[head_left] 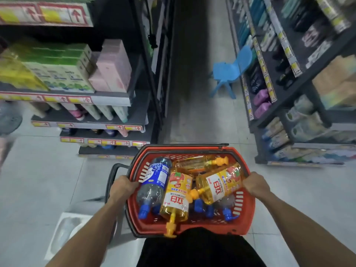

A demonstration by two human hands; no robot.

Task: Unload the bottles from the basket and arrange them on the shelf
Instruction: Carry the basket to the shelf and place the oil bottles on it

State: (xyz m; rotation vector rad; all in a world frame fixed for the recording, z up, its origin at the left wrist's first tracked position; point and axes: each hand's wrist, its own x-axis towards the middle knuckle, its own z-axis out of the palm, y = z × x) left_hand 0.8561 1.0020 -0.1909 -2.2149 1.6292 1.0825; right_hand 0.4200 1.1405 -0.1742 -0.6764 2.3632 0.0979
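Observation:
A red plastic basket (244, 220) is carried in front of my body, over the aisle floor. My left hand (122, 186) grips its left rim and my right hand (254, 183) grips its right rim. Several bottles lie jumbled inside: a clear bottle with a blue label and blue cap (154, 182), yellow dish-soap bottles with orange pump tops (176, 199) (221, 183) (200, 161), and more blue-capped bottles partly hidden beneath. The basket's black handle (113, 170) hangs down on the left.
Stocked shelves (81, 97) stand at the left, with boxes and bottles on several levels. More shelving (289, 97) lines the right side. A blue plastic chair (231, 72) stands in the aisle ahead. A white tray-like object (67, 230) lies on the floor at lower left.

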